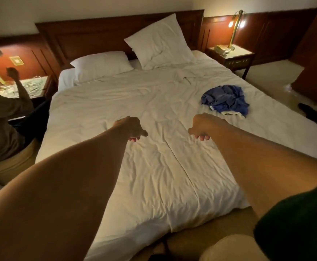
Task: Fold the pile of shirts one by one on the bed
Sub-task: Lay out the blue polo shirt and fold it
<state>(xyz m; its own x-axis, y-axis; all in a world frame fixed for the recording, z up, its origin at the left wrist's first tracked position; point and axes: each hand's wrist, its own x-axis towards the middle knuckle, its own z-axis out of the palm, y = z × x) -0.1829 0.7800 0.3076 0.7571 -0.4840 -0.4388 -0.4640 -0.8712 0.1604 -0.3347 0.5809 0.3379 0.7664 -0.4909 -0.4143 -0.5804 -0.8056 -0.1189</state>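
A crumpled pile of blue shirts [226, 99] lies on the right side of the white bed [144, 113], with a white-trimmed collar at its near edge. Both my arms stretch out over the middle of the bed. My left hand [132, 128] hovers over the sheet with fingers loosely curled downward, holding nothing. My right hand [202, 127] hangs the same way, empty, a short distance to the near left of the blue pile and apart from it.
Two white pillows [161, 42] sit at the wooden headboard [97, 38]. Another person [1, 117] sits at the bed's left side. A nightstand with a lit brass lamp [235, 29] stands at the far right. Dark shoes [308, 110] lie on the floor at right.
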